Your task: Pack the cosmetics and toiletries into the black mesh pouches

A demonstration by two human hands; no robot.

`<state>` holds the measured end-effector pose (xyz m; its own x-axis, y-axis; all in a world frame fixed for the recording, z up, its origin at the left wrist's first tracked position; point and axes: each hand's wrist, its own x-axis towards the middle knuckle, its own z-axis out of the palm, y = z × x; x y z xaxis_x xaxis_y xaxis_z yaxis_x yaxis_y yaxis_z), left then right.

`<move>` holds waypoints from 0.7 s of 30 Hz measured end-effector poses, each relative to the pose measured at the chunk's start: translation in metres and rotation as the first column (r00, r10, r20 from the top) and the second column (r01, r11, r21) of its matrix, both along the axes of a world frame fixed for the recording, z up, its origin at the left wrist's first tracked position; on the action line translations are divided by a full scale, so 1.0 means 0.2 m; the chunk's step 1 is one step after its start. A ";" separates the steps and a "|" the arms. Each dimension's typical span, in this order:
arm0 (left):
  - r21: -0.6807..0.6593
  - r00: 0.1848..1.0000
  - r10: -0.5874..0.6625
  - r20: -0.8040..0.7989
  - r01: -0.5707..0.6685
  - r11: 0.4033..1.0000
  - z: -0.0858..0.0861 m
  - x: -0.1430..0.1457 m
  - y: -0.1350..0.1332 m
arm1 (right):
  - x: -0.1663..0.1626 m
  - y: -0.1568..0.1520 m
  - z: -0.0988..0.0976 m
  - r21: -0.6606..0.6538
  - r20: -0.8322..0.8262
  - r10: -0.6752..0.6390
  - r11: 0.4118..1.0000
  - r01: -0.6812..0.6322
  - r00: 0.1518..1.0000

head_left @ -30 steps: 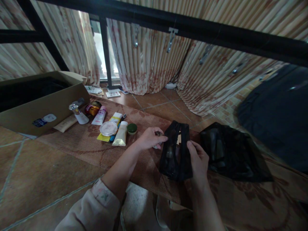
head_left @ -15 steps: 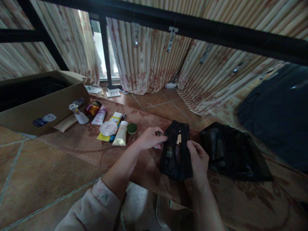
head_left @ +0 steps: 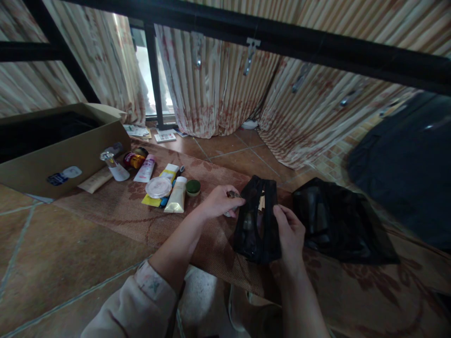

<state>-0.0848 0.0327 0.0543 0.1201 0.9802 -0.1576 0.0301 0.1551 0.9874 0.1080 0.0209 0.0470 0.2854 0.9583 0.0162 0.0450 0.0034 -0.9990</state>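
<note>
A black see-through zip pouch (head_left: 249, 234) lies on the brown mat with its top opening parted; a few items show dimly inside. My right hand (head_left: 291, 230) pinches the pouch's right edge between thumb and fingers. Against the pouch's left side, my left hand (head_left: 221, 202) is closed around a small dark, mottled thing (head_left: 233, 194), mostly hidden by the fingers. To the left of that hand lie a green-lidded jar (head_left: 193, 187), a gold tube with a white cap (head_left: 175, 199), a clear round container (head_left: 158, 187) and a yellow-and-white tube (head_left: 169, 172).
A second black bag (head_left: 338, 230) rests to the right. At the left stands an open cardboard box (head_left: 31, 171), with a clear pump bottle (head_left: 118, 170), an amber jar (head_left: 134, 160) and a pink-white tube (head_left: 145, 169) near it. Curtains (head_left: 225, 94) hang behind a dark bar (head_left: 225, 23).
</note>
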 end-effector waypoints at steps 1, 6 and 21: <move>0.001 1.000 0.000 -0.001 0.000 1.000 0.00 0.00 0.00 | 0.00 0.00 0.00 0.003 0.001 0.003 1.000 -0.003 1.000; -0.002 1.000 -0.001 -0.004 0.001 1.000 0.00 0.00 0.00 | 0.00 0.00 0.00 0.002 0.007 -0.007 1.000 0.007 1.000; -0.001 0.999 -0.038 -0.032 0.038 0.999 -0.01 0.00 0.00 | -0.01 0.00 0.01 -0.005 0.001 0.005 1.000 -0.005 1.000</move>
<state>-0.0842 0.0337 0.0522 0.1518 0.9750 -0.1623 0.0673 0.1536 0.9858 0.1067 0.0209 0.0489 0.2807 0.9597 0.0118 0.0465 -0.0013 -0.9989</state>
